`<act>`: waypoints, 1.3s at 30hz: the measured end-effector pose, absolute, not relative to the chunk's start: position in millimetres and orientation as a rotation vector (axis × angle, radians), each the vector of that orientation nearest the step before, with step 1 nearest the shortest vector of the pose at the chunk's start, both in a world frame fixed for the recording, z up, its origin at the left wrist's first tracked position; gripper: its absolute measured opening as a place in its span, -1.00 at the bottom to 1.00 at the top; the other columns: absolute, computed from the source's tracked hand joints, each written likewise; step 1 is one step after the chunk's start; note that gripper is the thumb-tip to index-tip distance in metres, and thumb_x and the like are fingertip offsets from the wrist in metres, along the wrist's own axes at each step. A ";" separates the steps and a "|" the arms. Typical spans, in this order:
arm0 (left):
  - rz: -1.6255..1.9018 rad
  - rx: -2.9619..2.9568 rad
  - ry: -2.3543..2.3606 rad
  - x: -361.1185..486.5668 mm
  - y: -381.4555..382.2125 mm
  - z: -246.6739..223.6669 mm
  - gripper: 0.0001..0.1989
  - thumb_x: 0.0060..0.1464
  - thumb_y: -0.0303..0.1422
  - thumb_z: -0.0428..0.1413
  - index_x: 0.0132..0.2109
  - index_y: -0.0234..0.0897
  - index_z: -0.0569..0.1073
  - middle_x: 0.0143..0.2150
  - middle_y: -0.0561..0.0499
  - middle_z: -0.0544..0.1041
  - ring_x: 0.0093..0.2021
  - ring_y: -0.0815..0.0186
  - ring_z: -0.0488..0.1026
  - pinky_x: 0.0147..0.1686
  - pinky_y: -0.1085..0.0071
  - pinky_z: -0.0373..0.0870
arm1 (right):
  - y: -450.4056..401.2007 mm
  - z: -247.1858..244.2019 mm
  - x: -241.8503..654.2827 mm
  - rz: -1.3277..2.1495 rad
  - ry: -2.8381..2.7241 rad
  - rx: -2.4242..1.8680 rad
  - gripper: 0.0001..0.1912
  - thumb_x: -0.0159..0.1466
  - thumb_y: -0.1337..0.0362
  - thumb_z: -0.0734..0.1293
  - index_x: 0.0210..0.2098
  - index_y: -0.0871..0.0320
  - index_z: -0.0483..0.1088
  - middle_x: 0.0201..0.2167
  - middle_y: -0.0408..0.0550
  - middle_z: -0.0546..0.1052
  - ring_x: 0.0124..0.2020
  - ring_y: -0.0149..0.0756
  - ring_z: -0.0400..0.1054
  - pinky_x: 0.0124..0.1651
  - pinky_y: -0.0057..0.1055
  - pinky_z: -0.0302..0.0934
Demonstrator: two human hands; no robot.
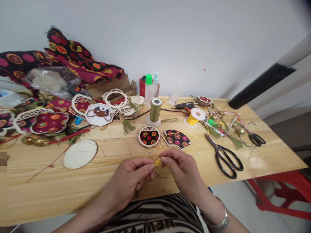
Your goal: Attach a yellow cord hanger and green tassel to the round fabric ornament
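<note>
A knotted yellow cord (157, 161) is pinched between my two hands above the table's front edge. My left hand (136, 174) grips it between thumb and forefinger; my right hand (181, 170) holds it from the other side, fingertips together. Loose strands of the cord loop over the tabletop toward the yellow cord spool (192, 119). Just beyond my fingers lie a round wooden-framed fabric pendant (149, 137) and a fan-shaped fabric piece (177, 139). Black-handled scissors (224, 157) rest to the right of my right hand.
An olive thread spool (155, 111) stands mid-table, with bottles (148, 90) behind it. Left are an oval wooden disc (81, 154), a sheep-face piece (99, 114) and patterned cloth (80, 61). A glue gun (184, 105), smaller scissors (257, 139) and bells are right. A red stool (279, 191) stands beyond the edge.
</note>
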State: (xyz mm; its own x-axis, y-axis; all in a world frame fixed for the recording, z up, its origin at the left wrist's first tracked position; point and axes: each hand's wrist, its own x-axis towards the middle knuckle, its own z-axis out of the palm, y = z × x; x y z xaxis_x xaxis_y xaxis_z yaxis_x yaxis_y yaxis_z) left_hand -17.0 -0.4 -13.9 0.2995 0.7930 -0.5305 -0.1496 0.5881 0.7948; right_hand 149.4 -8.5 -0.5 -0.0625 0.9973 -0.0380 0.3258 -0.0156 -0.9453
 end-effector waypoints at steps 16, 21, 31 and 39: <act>0.766 0.746 1.145 -17.3 -3.2 -16.3 -0.80 -0.07 -0.25 0.25 -0.41 -0.34 0.58 -0.63 0.14 0.39 -0.68 0.56 0.04 -0.68 0.56 -0.12 | -15.8 -1.1 140.0 0.992 -1.492 -1.421 -0.87 0.16 0.42 0.32 -0.48 0.15 0.49 -0.54 -0.16 0.47 -0.50 -0.41 0.25 -0.41 -0.48 0.15; 0.760 0.960 1.229 -19.2 -0.7 -15.0 -0.85 -0.04 -0.28 0.23 -0.38 -0.27 0.61 -0.55 0.08 0.50 -0.57 0.45 0.27 -0.56 0.56 0.17 | -14.5 -2.3 139.5 0.995 -1.480 -1.450 -0.86 0.15 0.41 0.32 -0.47 0.14 0.52 -0.54 -0.15 0.49 -0.50 -0.40 0.28 -0.41 -0.48 0.17; 0.809 1.386 1.355 -19.5 -1.9 -11.5 -0.86 -0.06 -0.37 0.18 -0.36 -0.13 0.65 -0.44 0.04 0.65 -0.45 0.24 0.50 -0.39 0.42 0.37 | -13.5 -3.0 138.9 1.067 -1.411 -1.528 -0.89 0.14 0.32 0.34 -0.44 0.14 0.54 -0.52 -0.09 0.54 -0.49 -0.35 0.34 -0.42 -0.43 0.22; 0.853 1.653 1.308 -23.1 -3.2 -15.2 -0.83 -0.03 -0.41 0.17 -0.32 -0.07 0.65 -0.40 0.01 0.67 -0.41 0.21 0.55 -0.36 0.41 0.36 | -11.5 -2.5 138.9 1.169 -1.360 -1.515 -0.89 0.12 0.34 0.34 -0.43 0.16 0.54 -0.50 -0.08 0.55 -0.46 -0.34 0.37 -0.40 -0.43 0.24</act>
